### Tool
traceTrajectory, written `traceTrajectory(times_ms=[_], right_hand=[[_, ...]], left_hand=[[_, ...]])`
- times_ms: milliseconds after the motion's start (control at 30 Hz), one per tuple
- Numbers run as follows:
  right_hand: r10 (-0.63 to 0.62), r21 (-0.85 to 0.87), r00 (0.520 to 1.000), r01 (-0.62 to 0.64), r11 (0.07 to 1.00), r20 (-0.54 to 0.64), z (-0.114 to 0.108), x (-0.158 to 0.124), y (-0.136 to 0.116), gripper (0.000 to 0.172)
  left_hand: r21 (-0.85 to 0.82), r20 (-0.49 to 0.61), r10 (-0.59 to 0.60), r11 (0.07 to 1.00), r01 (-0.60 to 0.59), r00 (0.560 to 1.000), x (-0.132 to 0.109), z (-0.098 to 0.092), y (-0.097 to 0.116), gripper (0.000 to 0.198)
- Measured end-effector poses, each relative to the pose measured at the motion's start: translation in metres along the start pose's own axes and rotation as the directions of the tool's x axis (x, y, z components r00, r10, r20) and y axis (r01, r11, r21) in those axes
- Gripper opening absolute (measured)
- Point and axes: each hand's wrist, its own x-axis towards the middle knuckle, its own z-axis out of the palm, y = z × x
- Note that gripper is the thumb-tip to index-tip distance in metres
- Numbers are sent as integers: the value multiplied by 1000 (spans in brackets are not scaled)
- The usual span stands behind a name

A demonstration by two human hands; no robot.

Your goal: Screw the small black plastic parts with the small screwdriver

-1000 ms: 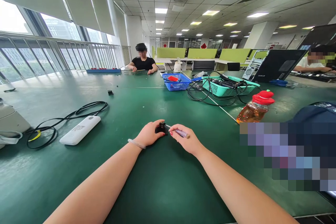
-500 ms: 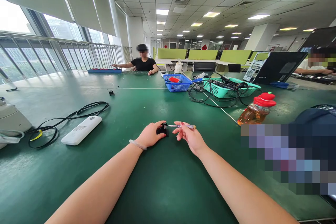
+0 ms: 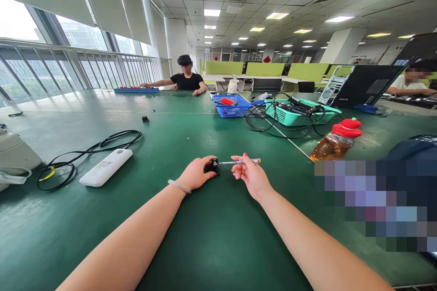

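Observation:
My left hand [image 3: 198,173] is closed around a small black part [image 3: 214,169] that rests on the green table [image 3: 218,236]; the fingers and thumb cover much of it, so its kind does not show. In my right hand [image 3: 251,175] is a slim screwdriver [image 3: 235,162] with a clear handle, pinched between thumb and fingers. It lies nearly level, its shaft pointing left, and the tip meets or almost meets the right side of the black part. A pale bangle [image 3: 179,186] circles my left wrist.
Left lie a white power bank [image 3: 106,167] and a looped black cable [image 3: 99,148]. Ahead are a blue basket [image 3: 234,110] and a green basket [image 3: 290,118] with tangled cables. A red-lidded bottle [image 3: 336,143] stands right. Another small black piece [image 3: 145,119] lies farther off. A person [image 3: 187,79] sits opposite.
My right hand has shifted slightly right along the screwdriver's line, with the handle now farther from my left hand. The left hand and the black part stay about where they were.

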Motion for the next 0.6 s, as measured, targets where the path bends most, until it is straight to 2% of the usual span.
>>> traceTrajectory(times_ms=[600], right_hand=[[-17, 47, 993, 12, 999, 120, 0, 0, 5, 47]], left_hand=[[11, 10, -16, 1000, 16, 1000, 0, 2, -1, 66]])
